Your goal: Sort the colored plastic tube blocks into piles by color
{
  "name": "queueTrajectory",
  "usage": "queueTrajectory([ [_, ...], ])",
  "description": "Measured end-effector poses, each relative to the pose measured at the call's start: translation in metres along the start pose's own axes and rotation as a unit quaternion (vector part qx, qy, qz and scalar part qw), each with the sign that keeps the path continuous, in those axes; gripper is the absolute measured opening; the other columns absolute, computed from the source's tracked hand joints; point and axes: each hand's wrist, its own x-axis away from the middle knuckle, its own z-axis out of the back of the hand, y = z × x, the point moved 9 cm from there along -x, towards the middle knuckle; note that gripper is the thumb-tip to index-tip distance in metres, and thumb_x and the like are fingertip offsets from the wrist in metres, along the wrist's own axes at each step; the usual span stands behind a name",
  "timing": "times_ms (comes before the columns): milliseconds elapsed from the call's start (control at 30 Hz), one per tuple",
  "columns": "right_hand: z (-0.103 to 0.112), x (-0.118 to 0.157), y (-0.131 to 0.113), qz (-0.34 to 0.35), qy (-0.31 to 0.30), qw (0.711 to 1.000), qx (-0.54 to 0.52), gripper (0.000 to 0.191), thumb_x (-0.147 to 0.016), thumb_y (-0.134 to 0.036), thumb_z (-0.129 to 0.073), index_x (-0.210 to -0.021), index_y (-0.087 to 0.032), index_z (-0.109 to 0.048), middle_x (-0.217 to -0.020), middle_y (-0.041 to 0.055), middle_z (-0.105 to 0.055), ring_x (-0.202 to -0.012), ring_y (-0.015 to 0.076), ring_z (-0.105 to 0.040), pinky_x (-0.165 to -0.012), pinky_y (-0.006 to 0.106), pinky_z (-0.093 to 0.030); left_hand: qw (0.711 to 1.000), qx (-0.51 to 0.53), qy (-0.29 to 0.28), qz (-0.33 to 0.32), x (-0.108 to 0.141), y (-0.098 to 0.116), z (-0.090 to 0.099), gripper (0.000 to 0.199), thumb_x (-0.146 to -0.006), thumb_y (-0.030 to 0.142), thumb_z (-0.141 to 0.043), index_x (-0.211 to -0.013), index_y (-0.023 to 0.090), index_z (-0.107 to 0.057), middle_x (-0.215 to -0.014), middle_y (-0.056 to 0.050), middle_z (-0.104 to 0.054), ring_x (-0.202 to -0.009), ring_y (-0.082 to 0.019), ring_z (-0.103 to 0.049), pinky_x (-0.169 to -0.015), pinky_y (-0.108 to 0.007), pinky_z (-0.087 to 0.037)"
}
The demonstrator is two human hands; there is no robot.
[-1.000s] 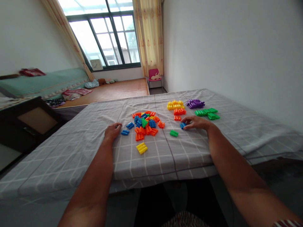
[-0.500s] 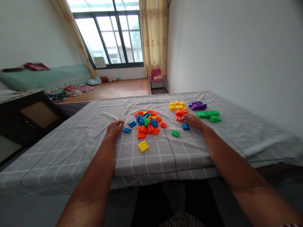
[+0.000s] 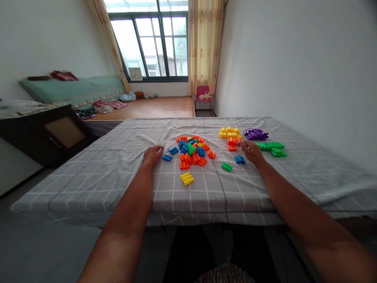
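On the grey checked cloth, my left hand [image 3: 153, 155] rests with its fingers loosely bent and apart, nothing visible in it. Just right of it lie blue tube-shaped plastic pieces [image 3: 167, 157], beside a mixed pile of orange, blue and green pieces [image 3: 191, 149]. My right hand [image 3: 251, 151] is at the right edge of a small orange group [image 3: 233, 142]. Its fingers are slightly spread and seem to hold nothing. Below that hand lies a blue piece [image 3: 239, 159], with a green piece [image 3: 226, 166] nearer me. A yellow piece [image 3: 187, 179] lies in front of the pile.
Yellow pieces [image 3: 230, 133] sit behind the orange group. Purple pieces [image 3: 255, 134] and green pieces [image 3: 272, 148] lie farther right. The cloth-covered table [image 3: 118, 169] has its front edge close to me. A dark cabinet [image 3: 50, 133] stands left, a white wall right.
My right fingertips have drawn slightly right, away from the orange group. My left hand stays by the blue pieces. The whole view has shifted, so everything appears farther right.
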Motion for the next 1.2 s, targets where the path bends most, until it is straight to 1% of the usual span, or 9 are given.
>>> queueTrajectory([
  [133,-0.04,0.006,-0.067,0.099,-0.114,0.988,-0.015,0.034,-0.089,-0.047,-0.048,-0.099,-0.021,-0.068,-0.091,0.0064,-0.069,-0.072,0.0176,-0.063,-0.069,0.031,-0.051,1.0,-0.002,0.004,-0.003,0.002,0.002,0.001,0.035,-0.083,0.034,-0.046,-0.105,0.027,-0.071,-0.117,-0.001,-0.068,-0.108,-0.021,-0.059,-0.092,-0.027,-0.045],
  [267,-0.089,0.026,-0.152,0.25,-0.245,0.937,-0.017,0.025,-0.09,-0.035,-0.052,-0.107,-0.026,-0.067,-0.11,0.0065,-0.065,-0.091,0.0195,-0.063,-0.082,0.034,-0.05,1.0,-0.002,0.0,-0.006,0.002,0.002,0.0,0.035,-0.083,0.033,-0.046,-0.107,0.027,-0.071,-0.117,-0.001,-0.068,-0.109,-0.02,-0.059,-0.093,-0.027,-0.044],
  [333,-0.104,0.031,-0.179,0.292,-0.254,0.922,-0.006,0.026,-0.089,-0.031,-0.054,-0.112,-0.026,-0.065,-0.117,0.0073,-0.063,-0.105,0.022,-0.059,-0.09,0.037,-0.047,1.0,-0.002,0.0,-0.009,0.003,0.003,0.001,0.035,-0.083,0.032,-0.046,-0.107,0.028,-0.071,-0.116,0.0,-0.068,-0.108,-0.02,-0.059,-0.094,-0.027,-0.044],
  [433,-0.118,0.027,-0.193,0.307,-0.231,0.922,0.041,0.03,-0.084,-0.029,-0.061,-0.114,-0.024,-0.064,-0.12,0.0092,-0.06,-0.114,0.0256,-0.053,-0.095,0.041,-0.044,1.0,0.001,0.003,-0.013,0.005,0.004,0.003,0.035,-0.083,0.03,-0.047,-0.107,0.027,-0.072,-0.116,-0.001,-0.069,-0.107,-0.019,-0.06,-0.094,-0.027,-0.044],
  [633,-0.132,0.018,-0.173,0.244,-0.266,0.93,0.075,0.027,-0.074,-0.031,-0.072,-0.098,-0.019,-0.066,-0.104,0.0104,-0.063,-0.092,0.0227,-0.06,-0.081,0.035,-0.048,1.0,0.008,0.002,-0.026,0.006,0.007,0.003,0.035,-0.082,0.029,-0.047,-0.106,0.027,-0.072,-0.114,-0.002,-0.069,-0.108,-0.019,-0.059,-0.094,-0.027,-0.044],
  [800,-0.112,0.012,-0.157,0.211,-0.255,0.944,0.005,0.035,-0.072,-0.025,-0.07,-0.106,-0.018,-0.061,-0.099,0.0074,-0.064,-0.084,0.0192,-0.06,-0.076,0.032,-0.049,1.0,0.005,0.005,-0.02,0.005,0.006,0.001,0.034,-0.083,0.033,-0.046,-0.104,0.027,-0.072,-0.115,-0.001,-0.068,-0.108,-0.02,-0.059,-0.093,-0.029,-0.044],
  [900,-0.087,-0.018,-0.124,0.168,-0.223,0.96,0.0,0.04,-0.075,-0.025,-0.065,-0.115,-0.022,-0.059,-0.099,0.0052,-0.065,-0.085,0.0184,-0.06,-0.078,0.032,-0.049,1.0,0.011,0.007,-0.014,0.004,0.005,0.001,0.032,-0.083,0.033,-0.046,-0.102,0.029,-0.072,-0.116,0.0,-0.068,-0.11,-0.02,-0.058,-0.095,-0.029,-0.044],
  [1033,-0.06,-0.067,-0.056,0.059,-0.164,0.974,0.147,0.039,-0.071,-0.038,-0.071,-0.106,-0.022,-0.067,-0.105,0.0091,-0.066,-0.099,0.026,-0.058,-0.087,0.039,-0.046,1.0,0.014,0.006,-0.003,0.003,0.004,0.001,0.031,-0.083,0.034,-0.046,-0.101,0.029,-0.072,-0.119,0.0,-0.066,-0.111,-0.022,-0.057,-0.095,-0.031,-0.044],
  [1200,-0.068,-0.085,-0.015,-0.006,-0.181,0.937,0.298,0.05,-0.064,-0.056,-0.073,-0.104,-0.025,-0.071,-0.122,0.0126,-0.061,-0.117,0.0386,-0.044,-0.093,0.055,-0.037,1.0,0.015,0.006,-0.004,0.004,0.004,0.002,0.031,-0.083,0.032,-0.046,-0.101,0.029,-0.072,-0.118,-0.001,-0.067,-0.109,-0.022,-0.058,-0.094,-0.032,-0.044],
])
